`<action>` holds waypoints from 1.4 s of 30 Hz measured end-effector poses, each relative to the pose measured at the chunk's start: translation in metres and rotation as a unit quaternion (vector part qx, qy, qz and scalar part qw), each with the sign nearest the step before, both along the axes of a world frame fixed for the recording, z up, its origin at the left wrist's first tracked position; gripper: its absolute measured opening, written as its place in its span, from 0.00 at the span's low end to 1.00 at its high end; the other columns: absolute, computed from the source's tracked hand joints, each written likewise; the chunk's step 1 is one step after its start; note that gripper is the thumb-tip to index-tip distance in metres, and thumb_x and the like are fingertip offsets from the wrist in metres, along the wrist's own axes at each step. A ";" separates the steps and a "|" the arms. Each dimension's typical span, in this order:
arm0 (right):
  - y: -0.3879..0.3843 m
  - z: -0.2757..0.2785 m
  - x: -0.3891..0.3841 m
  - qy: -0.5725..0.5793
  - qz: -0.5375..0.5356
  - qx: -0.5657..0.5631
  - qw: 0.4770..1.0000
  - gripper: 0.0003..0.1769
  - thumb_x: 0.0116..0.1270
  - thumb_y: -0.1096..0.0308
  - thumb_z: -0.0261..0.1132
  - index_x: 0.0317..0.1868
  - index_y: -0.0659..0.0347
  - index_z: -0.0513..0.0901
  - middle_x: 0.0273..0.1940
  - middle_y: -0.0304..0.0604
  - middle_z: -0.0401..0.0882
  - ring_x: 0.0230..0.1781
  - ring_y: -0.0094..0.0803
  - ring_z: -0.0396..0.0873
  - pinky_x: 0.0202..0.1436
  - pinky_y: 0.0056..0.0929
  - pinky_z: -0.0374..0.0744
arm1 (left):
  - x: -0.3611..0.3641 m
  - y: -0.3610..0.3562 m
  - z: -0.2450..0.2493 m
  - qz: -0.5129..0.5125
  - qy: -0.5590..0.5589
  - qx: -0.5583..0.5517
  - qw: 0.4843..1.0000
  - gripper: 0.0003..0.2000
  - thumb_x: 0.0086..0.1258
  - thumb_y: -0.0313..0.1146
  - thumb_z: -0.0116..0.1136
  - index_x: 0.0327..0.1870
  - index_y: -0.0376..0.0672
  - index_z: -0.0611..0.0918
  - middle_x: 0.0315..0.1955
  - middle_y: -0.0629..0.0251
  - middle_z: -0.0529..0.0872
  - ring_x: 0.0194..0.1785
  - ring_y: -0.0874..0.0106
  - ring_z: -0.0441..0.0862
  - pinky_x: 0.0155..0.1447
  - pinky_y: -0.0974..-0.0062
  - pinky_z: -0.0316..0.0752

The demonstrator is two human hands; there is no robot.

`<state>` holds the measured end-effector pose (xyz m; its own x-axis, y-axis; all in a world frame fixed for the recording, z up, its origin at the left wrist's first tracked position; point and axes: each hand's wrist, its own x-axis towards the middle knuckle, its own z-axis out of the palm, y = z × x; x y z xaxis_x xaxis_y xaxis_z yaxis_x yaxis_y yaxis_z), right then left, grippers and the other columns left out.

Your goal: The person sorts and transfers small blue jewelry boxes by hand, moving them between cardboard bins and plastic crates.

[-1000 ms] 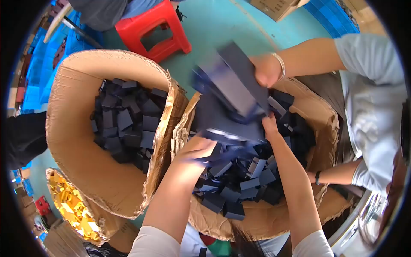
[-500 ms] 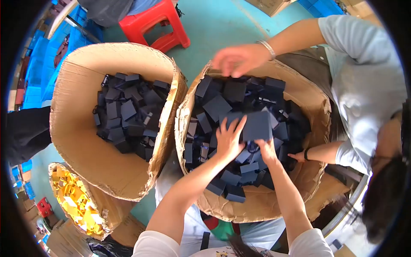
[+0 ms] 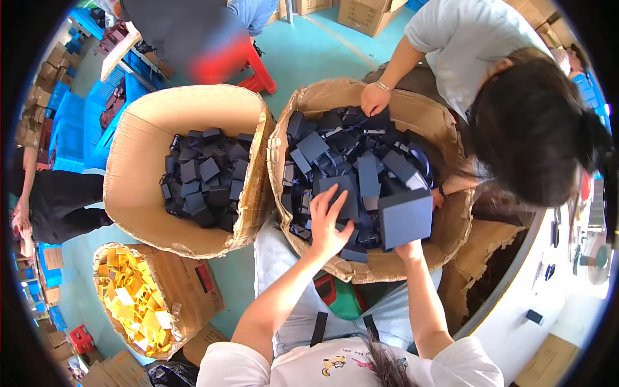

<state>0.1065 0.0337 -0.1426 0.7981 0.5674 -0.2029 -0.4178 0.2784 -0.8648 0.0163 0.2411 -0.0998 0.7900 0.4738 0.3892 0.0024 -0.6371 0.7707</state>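
My right hand holds a dark blue square box from below, near the front right of the large cardboard carton. The box hides most of its fingers. My left hand is open, its spread fingertips at another dark box on the pile. Around both hands, the carton is heaped with dark blue boxes lying at all angles, some with ribbons or bands.
A person at the right reaches into the same carton with a hand. Left of it stands a second carton with similar boxes. A smaller carton holds yellow pieces. Behind is a red stool.
My right hand has brought the box rightward and towards me, away from my left hand, which had been on it too. The other person's upper hand has lowered into the carton. The view has shifted.
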 end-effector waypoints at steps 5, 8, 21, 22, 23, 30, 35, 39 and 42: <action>0.021 0.039 -0.004 0.180 -0.034 0.132 0.974 0.28 0.60 0.51 0.59 0.58 0.56 0.70 0.55 0.41 0.73 0.55 0.36 0.72 0.51 0.42 0.76 | -0.006 -0.008 0.000 0.020 -0.066 -0.087 0.994 0.33 0.43 0.22 0.63 0.58 0.39 0.70 0.56 0.51 0.70 0.59 0.52 0.66 0.62 0.62 0.63; 0.018 0.016 -0.011 0.188 -0.061 0.168 0.966 0.31 0.58 0.46 0.56 0.55 0.57 0.72 0.49 0.46 0.77 0.40 0.47 0.80 0.37 0.50 0.80 | -0.010 0.000 -0.044 0.053 -0.045 -0.266 0.962 0.30 0.46 0.19 0.61 0.56 0.37 0.69 0.44 0.55 0.79 0.48 0.64 0.77 0.55 0.72 0.70; 0.050 0.123 -0.001 0.287 -0.257 0.174 0.906 0.27 0.51 0.45 0.62 0.44 0.57 0.79 0.48 0.45 0.78 0.51 0.45 0.72 0.58 0.43 0.69 | -0.051 0.047 0.016 0.055 -0.139 -0.910 0.387 0.17 0.64 0.33 0.53 0.50 0.33 0.70 0.48 0.50 0.77 0.54 0.55 0.76 0.40 0.74 0.84; 0.056 0.145 -0.004 0.309 -0.211 0.220 0.901 0.22 0.49 0.49 0.64 0.38 0.58 0.81 0.42 0.43 0.81 0.44 0.43 0.77 0.53 0.44 0.72 | -0.052 0.039 0.021 0.066 -0.133 -0.915 0.374 0.17 0.64 0.34 0.54 0.49 0.31 0.70 0.48 0.48 0.76 0.53 0.53 0.76 0.39 0.76 0.84; 0.057 0.150 -0.004 0.291 -0.179 0.255 0.904 0.22 0.48 0.49 0.65 0.38 0.57 0.81 0.42 0.43 0.81 0.44 0.43 0.76 0.54 0.45 0.72 | -0.053 0.034 0.020 0.059 -0.135 -0.919 0.365 0.17 0.64 0.33 0.54 0.49 0.31 0.70 0.47 0.49 0.76 0.52 0.53 0.77 0.40 0.74 0.84; 0.075 0.186 -0.007 0.320 -0.191 0.269 0.888 0.21 0.47 0.51 0.65 0.38 0.56 0.81 0.42 0.43 0.80 0.47 0.44 0.75 0.59 0.53 0.67 | -0.078 0.094 0.035 -0.015 -0.304 -0.902 0.305 0.20 0.66 0.36 0.53 0.52 0.29 0.71 0.49 0.48 0.76 0.52 0.53 0.77 0.46 0.67 0.83; 0.114 0.212 -0.022 0.310 0.005 0.361 0.880 0.18 0.53 0.54 0.63 0.38 0.57 0.82 0.45 0.46 0.81 0.48 0.43 0.76 0.56 0.48 0.71 | -0.086 0.104 0.054 0.019 -0.177 -0.808 0.562 0.49 0.56 0.61 0.58 0.71 0.55 0.42 0.67 0.54 0.56 0.63 0.47 0.63 0.63 0.43 0.59; 0.187 0.231 -0.048 0.266 0.077 0.158 0.948 0.23 0.50 0.53 0.62 0.41 0.60 0.76 0.39 0.48 0.79 0.39 0.41 0.80 0.40 0.44 0.79 | -0.080 0.084 0.082 -0.167 -0.181 -0.730 0.637 0.43 0.50 0.70 0.54 0.63 0.50 0.66 0.56 0.64 0.72 0.63 0.62 0.65 0.62 0.49 0.60; 0.248 0.220 -0.062 0.262 0.210 0.176 0.925 0.22 0.55 0.55 0.59 0.44 0.63 0.75 0.41 0.49 0.80 0.41 0.46 0.79 0.51 0.45 0.75 | -0.080 0.117 0.076 -0.085 -0.309 -0.741 0.590 0.37 0.55 0.73 0.44 0.50 0.47 0.75 0.51 0.63 0.76 0.54 0.59 0.73 0.59 0.51 0.64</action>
